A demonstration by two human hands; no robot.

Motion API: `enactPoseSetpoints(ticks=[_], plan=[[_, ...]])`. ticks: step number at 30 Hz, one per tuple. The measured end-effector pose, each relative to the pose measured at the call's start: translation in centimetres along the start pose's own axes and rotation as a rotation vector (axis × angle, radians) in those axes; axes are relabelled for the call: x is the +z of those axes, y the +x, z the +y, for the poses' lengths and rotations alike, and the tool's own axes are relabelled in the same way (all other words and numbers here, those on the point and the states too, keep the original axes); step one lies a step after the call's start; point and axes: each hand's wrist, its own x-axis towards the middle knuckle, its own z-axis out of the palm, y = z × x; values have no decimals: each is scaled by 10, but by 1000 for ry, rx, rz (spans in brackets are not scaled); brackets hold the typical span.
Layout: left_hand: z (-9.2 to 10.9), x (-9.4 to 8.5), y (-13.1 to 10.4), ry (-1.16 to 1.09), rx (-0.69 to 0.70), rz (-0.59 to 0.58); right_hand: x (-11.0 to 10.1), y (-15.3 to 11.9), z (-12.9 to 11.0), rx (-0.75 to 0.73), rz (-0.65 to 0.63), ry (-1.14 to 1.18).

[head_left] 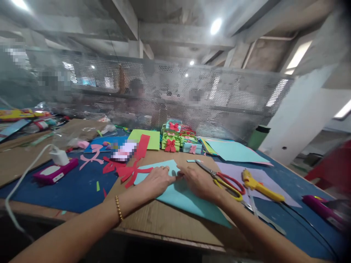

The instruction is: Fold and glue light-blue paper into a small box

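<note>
A light blue sheet of paper [192, 204] lies slanted on a brown cardboard board [153, 219] in front of me. My left hand [160, 178] rests on the sheet, fingers bent and pressed together at its upper part. Close beside it, my right hand [194, 182] has its fingers pinched at the same paper, the tips nearly meeting those of the left. Just right of that hand lie scissors [229, 180] with red and yellow handles. Red paper bow cut-outs [128, 171] lie by my left wrist. Exactly what the fingertips grip is partly hidden.
Small finished paper bags with bows [170, 142] stand at the back. Coloured sheets [238, 150], a yellow glue gun [260, 188] with its cord and a dark green bottle [257, 137] are on the right. Leftward are a phone [124, 151] and a purple power strip [56, 171].
</note>
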Motion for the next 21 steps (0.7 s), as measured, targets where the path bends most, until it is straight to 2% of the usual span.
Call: enactPoseSetpoints(ticks=[3, 8, 13, 17, 19, 21], plan=[[-4, 1, 2, -29, -1, 0, 9, 3, 10, -14, -23, 11], [-22, 4, -13, -112, -40, 10, 5, 7, 14, -26, -39, 24], [-45, 0, -57, -128, -221, 70, 8, 7, 15, -20, -28, 10], [-50, -13, -96, -113, -383, 162, 12, 4, 18, -24, -10, 14], [-46, -18, -111, -215, -477, 264, 12, 4, 19, -32, -8, 19], [-40, -18, -124, -491, -615, 346, 12, 5, 20, -43, -9, 25]])
